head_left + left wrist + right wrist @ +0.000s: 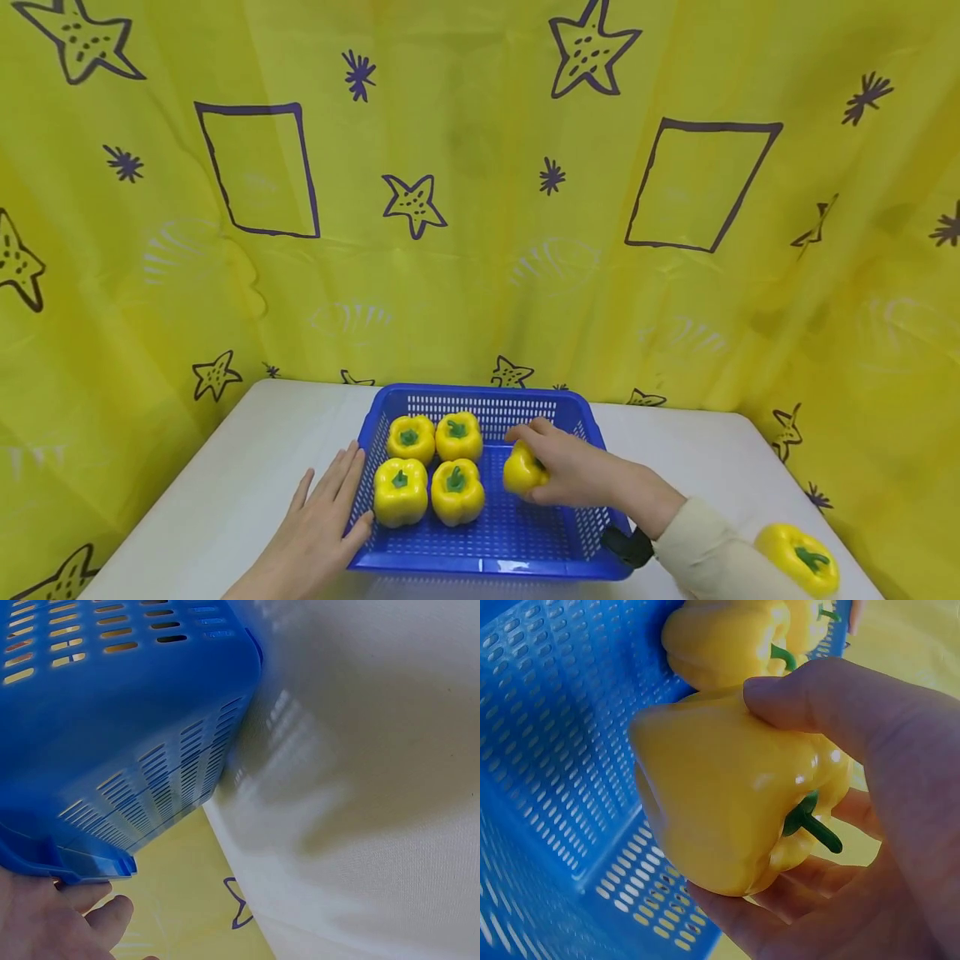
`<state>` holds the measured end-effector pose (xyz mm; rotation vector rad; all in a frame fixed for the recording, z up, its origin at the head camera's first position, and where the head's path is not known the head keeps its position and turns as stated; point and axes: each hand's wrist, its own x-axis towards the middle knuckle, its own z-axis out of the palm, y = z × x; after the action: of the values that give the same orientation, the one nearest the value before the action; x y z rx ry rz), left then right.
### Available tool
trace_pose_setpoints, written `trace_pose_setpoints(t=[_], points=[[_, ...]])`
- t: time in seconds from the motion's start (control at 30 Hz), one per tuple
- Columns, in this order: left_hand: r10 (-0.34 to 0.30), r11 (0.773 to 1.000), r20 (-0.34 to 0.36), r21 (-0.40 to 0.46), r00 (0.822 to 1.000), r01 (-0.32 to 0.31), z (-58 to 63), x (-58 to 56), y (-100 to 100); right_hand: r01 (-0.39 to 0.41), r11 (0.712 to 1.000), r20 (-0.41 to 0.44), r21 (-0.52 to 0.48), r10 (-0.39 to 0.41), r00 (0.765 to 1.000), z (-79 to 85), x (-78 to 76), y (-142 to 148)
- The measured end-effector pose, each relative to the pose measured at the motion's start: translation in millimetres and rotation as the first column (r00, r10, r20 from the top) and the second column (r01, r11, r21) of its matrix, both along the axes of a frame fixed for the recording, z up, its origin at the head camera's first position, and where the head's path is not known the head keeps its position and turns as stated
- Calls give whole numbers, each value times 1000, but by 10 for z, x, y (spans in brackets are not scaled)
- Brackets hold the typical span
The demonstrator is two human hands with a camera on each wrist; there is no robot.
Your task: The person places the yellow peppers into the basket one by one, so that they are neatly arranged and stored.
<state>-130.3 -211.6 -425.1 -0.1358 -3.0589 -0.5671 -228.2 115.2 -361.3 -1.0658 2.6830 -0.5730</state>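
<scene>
My right hand (573, 467) grips a yellow bell pepper (522, 469) inside the right half of a blue plastic basket (491, 562). In the right wrist view the thumb lies over the side of this pepper (705, 780), fingers curl beneath it, and its green stem points toward the palm. Several more yellow peppers (400, 492) stand stem up in the basket's left half. Against the basket's left rim my left hand (318, 517) rests with straight fingers; the left wrist view shows its fingertips right at the rim.
Another yellow bell pepper (798, 557) lies on the white table (225, 483) at the right, partly behind my right sleeve (720, 546). A dark band (628, 546) sits at the right wrist. Behind the table hangs a yellow curtain (465, 317) with star drawings.
</scene>
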Motion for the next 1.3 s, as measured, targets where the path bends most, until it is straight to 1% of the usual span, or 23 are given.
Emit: trace_pose_setpoints(t=[0.2,0.4,0.57,0.8,1.2,1.3], points=[[0,1000,-5,-5,1000,0,1,6,0,-8,1000,22,28,8,1000,-57,-21,-80],[-14,1000,-38,-15,999,14,11,11,7,-28,999,2,17,28,1000,-107,-41,-116],[-12,1000,-32,-21,999,11,13,8,9,-57,998,4,24,56,998,-143,-44,-173],[-5,1000,-21,-16,1000,4,12,4,8,-39,995,63,89,33,997,-169,-37,-251],[-7,1000,-38,-19,999,6,16,9,-1,-31,987,116,156,13,993,-165,-59,-310],[-6,1000,-40,-19,999,5,14,8,-2,-42,985,114,168,23,993,-166,-66,-317]])
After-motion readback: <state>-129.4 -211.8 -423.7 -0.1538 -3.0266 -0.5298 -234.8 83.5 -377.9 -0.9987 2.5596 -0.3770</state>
